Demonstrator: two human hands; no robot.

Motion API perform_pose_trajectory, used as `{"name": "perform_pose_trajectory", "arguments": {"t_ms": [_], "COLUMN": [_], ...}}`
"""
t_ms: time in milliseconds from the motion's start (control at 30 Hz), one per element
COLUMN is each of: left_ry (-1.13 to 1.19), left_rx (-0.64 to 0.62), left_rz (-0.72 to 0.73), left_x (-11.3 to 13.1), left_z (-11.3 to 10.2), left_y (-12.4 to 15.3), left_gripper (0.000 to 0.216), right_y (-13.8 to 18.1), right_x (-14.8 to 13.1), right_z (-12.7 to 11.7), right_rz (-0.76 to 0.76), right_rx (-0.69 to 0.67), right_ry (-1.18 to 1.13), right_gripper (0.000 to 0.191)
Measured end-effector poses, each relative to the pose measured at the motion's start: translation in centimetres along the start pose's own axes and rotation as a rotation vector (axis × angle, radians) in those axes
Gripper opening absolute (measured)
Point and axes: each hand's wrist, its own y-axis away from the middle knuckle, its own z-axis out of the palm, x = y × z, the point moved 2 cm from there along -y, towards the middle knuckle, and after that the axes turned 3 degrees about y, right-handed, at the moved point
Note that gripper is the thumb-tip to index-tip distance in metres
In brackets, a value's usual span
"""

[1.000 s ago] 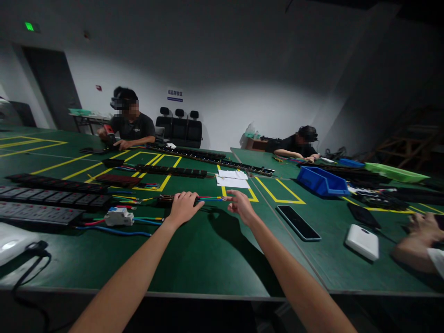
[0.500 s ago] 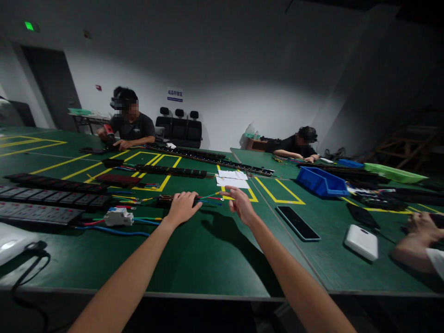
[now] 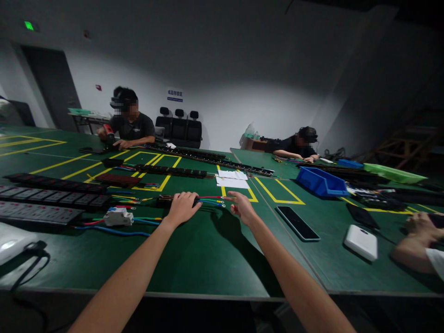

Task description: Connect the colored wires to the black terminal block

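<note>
Three coloured wires run from the dark strip (image 3: 165,199) under your left hand (image 3: 183,208) toward your right hand (image 3: 243,206), and their order has changed. Half a second ago a green wire was lifted at your right fingertips; now the red wire (image 3: 211,198) is up there, and the blue and green wires (image 3: 210,202) lie lower, their ring terminals (image 3: 223,205) showing just beside your fingers. Your left hand has stayed draped over the strip, holding it to the bench (image 3: 194,259); its far fingers are hidden, so you can't tell how tightly they curl. Your right thumb and index finger are near each other at the red wire's tip; whether they pinch it is too small to tell.

The green bench is marked with yellow tape (image 3: 289,202). To your left lie power strips (image 3: 38,212) and a white circuit breaker (image 3: 118,216); beyond your hands are paper sheets (image 3: 231,179). To your right are a smartphone (image 3: 297,223), a white box (image 3: 361,242) and a blue bin (image 3: 321,182).

Across the bench sit two co-workers, one with a red power tool (image 3: 109,132). Behind them are three black seats (image 3: 178,129) and a pale wall (image 3: 222,111).
</note>
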Motion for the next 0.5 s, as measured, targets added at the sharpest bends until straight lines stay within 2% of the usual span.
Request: {"name": "perform_pose_trajectory", "arguments": {"t_ms": [133,267,333,500], "left_ry": [0.0,-0.004,0.004,0.019], "left_rx": [-0.011,-0.013,-0.01,-0.015], "left_rz": [-0.004,0.001,0.006,0.006], "left_x": [0.0,0.1,0.1,0.0], "left_z": [0.0,-0.1,-0.1,-0.1], "left_y": [0.0,0.0,0.0,0.0], "left_gripper": [0.038,0.038,0.038,0.038], "right_y": [0.8,1.6,1.6,0.2], "right_x": [-1.0,-1.7,-1.7,-0.4], "right_z": [0.4,1.0,1.0,-0.3], "right_rz": [-0.174,-0.239,-0.233,-0.069], "right_rx": [-0.086,-0.233,-0.203,0.037], "right_ry": [-0.088,-0.11,-0.074,0.089], "right_gripper": [0.036,0.045,0.043,0.03]}}
